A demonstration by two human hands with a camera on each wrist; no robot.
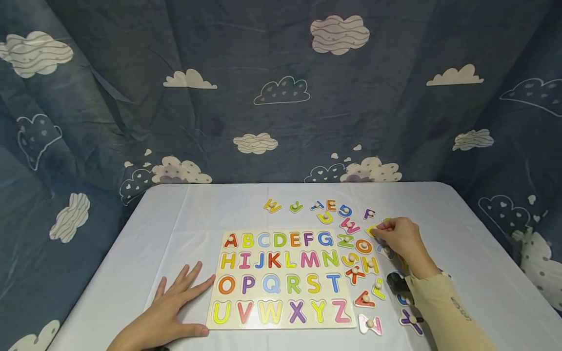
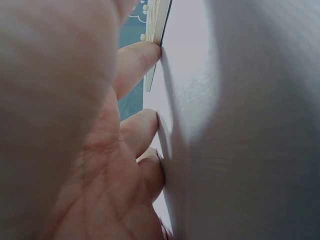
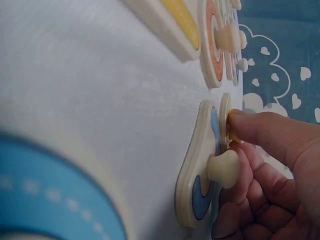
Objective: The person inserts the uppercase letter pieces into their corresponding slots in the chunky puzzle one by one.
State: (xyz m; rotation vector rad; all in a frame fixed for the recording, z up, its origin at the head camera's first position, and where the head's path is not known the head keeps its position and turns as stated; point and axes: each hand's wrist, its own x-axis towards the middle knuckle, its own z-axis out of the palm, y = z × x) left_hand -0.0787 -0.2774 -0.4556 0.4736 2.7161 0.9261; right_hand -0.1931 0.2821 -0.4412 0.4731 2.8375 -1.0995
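A wooden alphabet board (image 1: 281, 271) lies flat on the table, with a red A piece (image 1: 230, 240) seated in its top left corner. My left hand (image 1: 173, 307) rests spread beside the board, index fingertip and thumb at its left edge; in the left wrist view the index finger (image 2: 139, 65) touches that edge. To the right of the board, my right hand (image 1: 401, 241) pinches a yellow letter piece (image 1: 371, 230) between thumb and fingers. That piece (image 3: 225, 122) shows edge-on in the right wrist view, beside a blue piece (image 3: 202, 180) with a round knob. Which letter it is, I cannot tell.
Loose knobbed letters lie around the board's right side, among them an orange O (image 1: 363, 246), a red K (image 1: 354, 275) and a purple X (image 1: 411, 321). A row with a yellow W-shaped piece (image 1: 272, 205) and an orange E (image 1: 331, 204) lies behind it. A cloud-patterned curtain (image 1: 281, 117) hangs behind the table.
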